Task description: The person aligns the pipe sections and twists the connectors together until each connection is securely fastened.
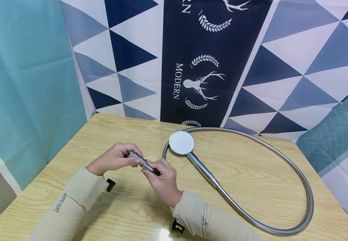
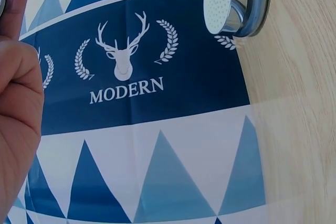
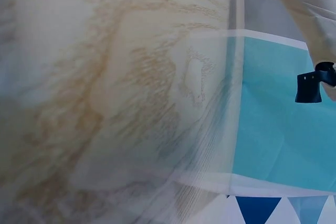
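In the head view my left hand [image 1: 116,158] pinches a short grey metal fitting [image 1: 136,155] between thumb and fingers. My right hand [image 1: 165,182] grips the lower part of the same slim metal piece, a narrower cylinder [image 1: 145,165]. A grey hose [image 1: 164,152] runs down behind the right hand; whether it joins the piece is hidden. Right of the hands lies a chrome hand shower [image 1: 201,167] with a round white spray face. In the left wrist view, part of the left hand [image 2: 18,93] shows at the left edge. The right wrist view shows no right hand.
The grey shower hose [image 1: 307,190] loops widely over the right half of the wooden table [image 1: 243,170]. A patterned cloth [image 1: 137,67] hangs behind the table's back edge. Teal cloth [image 1: 32,83] hangs at the left. A black clip [image 3: 308,87] sits by a sleeve.
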A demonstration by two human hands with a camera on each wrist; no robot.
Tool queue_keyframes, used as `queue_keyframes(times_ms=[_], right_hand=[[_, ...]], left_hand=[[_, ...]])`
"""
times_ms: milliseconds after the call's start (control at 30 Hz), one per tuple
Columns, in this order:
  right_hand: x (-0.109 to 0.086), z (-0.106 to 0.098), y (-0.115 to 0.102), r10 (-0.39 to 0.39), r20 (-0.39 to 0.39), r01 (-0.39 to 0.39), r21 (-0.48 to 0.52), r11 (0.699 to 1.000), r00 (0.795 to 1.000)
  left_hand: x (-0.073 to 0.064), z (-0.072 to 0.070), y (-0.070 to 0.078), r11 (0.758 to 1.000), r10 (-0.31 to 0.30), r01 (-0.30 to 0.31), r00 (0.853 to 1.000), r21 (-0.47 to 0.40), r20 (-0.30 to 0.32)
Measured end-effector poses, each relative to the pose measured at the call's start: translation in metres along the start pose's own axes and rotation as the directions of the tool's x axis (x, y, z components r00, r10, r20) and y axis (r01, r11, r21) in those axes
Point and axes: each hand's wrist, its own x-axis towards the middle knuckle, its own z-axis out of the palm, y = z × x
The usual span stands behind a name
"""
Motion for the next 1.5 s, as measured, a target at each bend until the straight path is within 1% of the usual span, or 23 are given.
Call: queue_keyframes(times_ms=[233,833,933,1033,1267,1367,1500], right_hand=[[0.0002,-0.0002,0.0013,0.008,0.006,-0.008,0.017,1.000,1.000],[0.0007,-0.0001,0.0042,0.052,0.045,-0.053,0.023,0.998,0.998],[0.0013,-0.0002,0.0045,0.051,0.052,-0.053,0.027,0.998,0.997],[0.0015,0.0003,0.0061,0.032,0.057,-0.033,0.027,0.999,0.998],[-0.0012,-0.0029,0.0049,0.060,0.071,-0.062,0.019,0.998,0.996],[-0.0028,-0.0037,0.0059,0.055,0.070,-0.057,0.022,0.998,0.996],[-0.0028,-0.0030,0.0061,0.056,0.076,-0.059,0.034,0.998,0.996]], left_hand=[[-0.0004,-0.0001,0.0004,1.000,-0.026,0.026,1.000,-0.009,-0.007],[-0.0007,-0.0012,-0.0020,1.000,-0.012,0.011,1.000,-0.016,-0.009],[-0.0008,-0.0016,-0.0023,1.000,-0.007,0.007,1.000,-0.023,-0.008],[-0.0014,-0.0018,-0.0031,1.000,0.002,-0.002,1.000,-0.030,-0.012],[0.0004,0.0012,-0.0041,0.999,0.017,-0.018,1.000,-0.046,-0.006],[0.0009,0.0022,-0.0058,0.998,0.036,-0.036,0.999,-0.042,0.002],[0.0001,0.0017,-0.0051,0.999,0.039,-0.039,0.999,-0.022,0.002]])
